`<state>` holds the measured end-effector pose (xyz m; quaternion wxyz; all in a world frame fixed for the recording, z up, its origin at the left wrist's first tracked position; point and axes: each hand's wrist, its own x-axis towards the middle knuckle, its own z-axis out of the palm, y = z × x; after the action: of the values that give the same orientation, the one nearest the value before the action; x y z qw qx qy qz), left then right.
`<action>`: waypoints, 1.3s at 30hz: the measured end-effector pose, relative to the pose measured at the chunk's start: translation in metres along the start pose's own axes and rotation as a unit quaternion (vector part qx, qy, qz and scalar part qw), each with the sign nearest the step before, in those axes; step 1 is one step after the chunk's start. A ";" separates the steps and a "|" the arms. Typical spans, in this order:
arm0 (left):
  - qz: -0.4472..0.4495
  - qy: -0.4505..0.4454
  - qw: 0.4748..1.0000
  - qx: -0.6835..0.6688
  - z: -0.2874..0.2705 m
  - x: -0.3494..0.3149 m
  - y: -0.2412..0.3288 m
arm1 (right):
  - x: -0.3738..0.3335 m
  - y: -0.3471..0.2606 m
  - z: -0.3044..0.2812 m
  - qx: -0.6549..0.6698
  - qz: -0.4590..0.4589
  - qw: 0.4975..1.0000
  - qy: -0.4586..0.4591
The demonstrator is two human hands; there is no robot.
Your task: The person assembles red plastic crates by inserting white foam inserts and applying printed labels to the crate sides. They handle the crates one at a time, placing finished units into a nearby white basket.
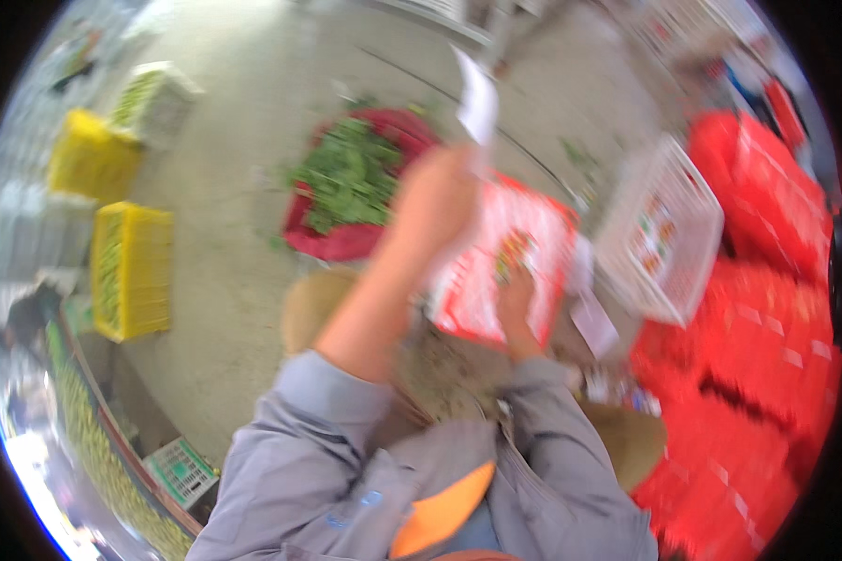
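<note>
The picture is blurred by motion. My left hand (440, 192) is raised high and holds a white slip of paper (477, 103) that sticks up above the fingers. My right hand (517, 299) reaches down into a red crate (468, 299) lined with white, where small packed items (515, 248) lie near its fingers. Whether the right hand grips anything is too blurred to tell. Both forearms come out of grey sleeves.
A red sack (346, 238) full of green leaves lies on the concrete floor ahead. Yellow crates (131, 271) stand at the left, a white basket (664, 234) at the right, and stacks of red crates (767, 355) fill the right side.
</note>
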<state>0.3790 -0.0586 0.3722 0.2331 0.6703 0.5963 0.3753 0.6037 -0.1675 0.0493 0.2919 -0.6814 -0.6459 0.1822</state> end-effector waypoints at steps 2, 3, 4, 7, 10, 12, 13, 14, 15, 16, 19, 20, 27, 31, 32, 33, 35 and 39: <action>-0.014 -0.013 0.998 -0.053 0.005 -0.004 0.008 | 0.001 0.011 -0.004 -0.004 0.002 0.993 -0.119; -0.024 -0.031 0.996 -0.079 0.007 -0.002 0.010 | 0.000 0.013 -0.009 -0.055 0.014 0.991 -0.124; -0.029 -0.037 0.996 -0.079 0.012 0.001 0.014 | 0.007 0.014 -0.017 -0.053 -0.008 0.988 -0.145; -0.039 -0.085 0.989 -0.117 0.023 0.007 0.022 | 0.037 0.005 -0.055 -0.049 -0.023 0.953 -0.299; -0.042 -0.160 0.960 -0.226 0.029 0.009 0.035 | 0.064 -0.016 -0.105 0.014 0.071 0.920 -0.384; -0.085 -0.193 0.934 -0.290 0.029 0.008 0.044 | 0.082 -0.031 -0.134 0.078 0.075 0.923 -0.369; -0.135 -0.235 0.906 -0.325 0.030 0.004 0.052 | 0.077 -0.032 -0.156 0.117 0.029 0.934 -0.335; -0.136 -0.253 0.889 -0.358 0.028 0.004 0.055 | 0.072 -0.031 -0.179 0.195 -0.054 0.931 -0.304; -0.178 -0.286 0.860 -0.383 0.025 0.004 0.057 | 0.072 -0.031 -0.189 0.382 0.189 0.863 -0.273; -0.190 -0.315 0.777 -0.510 0.025 0.001 0.062 | 0.063 -0.023 -0.217 0.527 0.210 0.757 -0.325; -0.181 -0.333 0.680 -0.628 0.036 -0.006 0.079 | 0.034 -0.007 -0.289 0.742 0.175 0.535 -0.363; -0.201 -0.325 0.712 -0.590 0.043 -0.007 0.083 | 0.031 -0.008 -0.303 0.768 0.149 0.510 -0.358; -0.156 -0.385 0.855 -0.311 0.111 -0.017 0.076 | -0.011 -0.031 -0.400 0.738 0.209 0.632 -0.112; -0.057 -0.441 0.859 -0.253 0.143 -0.053 0.077 | -0.037 0.015 -0.403 0.396 0.248 0.884 -0.020; -0.108 -0.479 0.854 -0.170 0.145 -0.055 0.076 | -0.034 0.039 -0.408 0.306 0.259 0.914 0.052; -0.059 -0.476 0.873 -0.090 0.147 -0.056 0.075 | -0.040 0.066 -0.422 0.261 0.250 0.926 0.108; 0.055 -0.466 0.881 0.051 0.145 -0.052 0.069 | -0.067 0.123 -0.455 0.186 0.249 0.920 0.238; 0.149 -0.521 0.821 0.183 0.138 -0.048 0.055 | -0.138 0.233 -0.506 -0.192 0.409 0.828 0.332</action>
<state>0.5211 -0.0968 0.3192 0.3236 0.8766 0.3369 -0.1152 1.0873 -0.3846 0.2699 0.2511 -0.9450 -0.1938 -0.0798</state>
